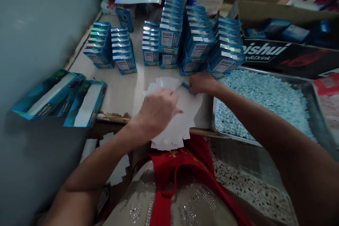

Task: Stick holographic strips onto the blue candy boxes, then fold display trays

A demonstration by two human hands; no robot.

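A fanned pile of flat white carton blanks lies at the table's front edge, overhanging it. Over the pile is my left hand, blurred, with the thumb apart from the fingers and nothing visible in it. My right hand has its fingers closed at the pile's far right edge, where a bit of blue printed card shows; they seem to pinch a blank. Just beyond stand rows of filled-out blue caramel boxes, stacked in places two high.
A metal tray of small pale-blue candies is at the right, before a black carton holding blue packs. Open blue display trays hang over the left edge. More boxes stand at back left. Further white blanks lie below the table.
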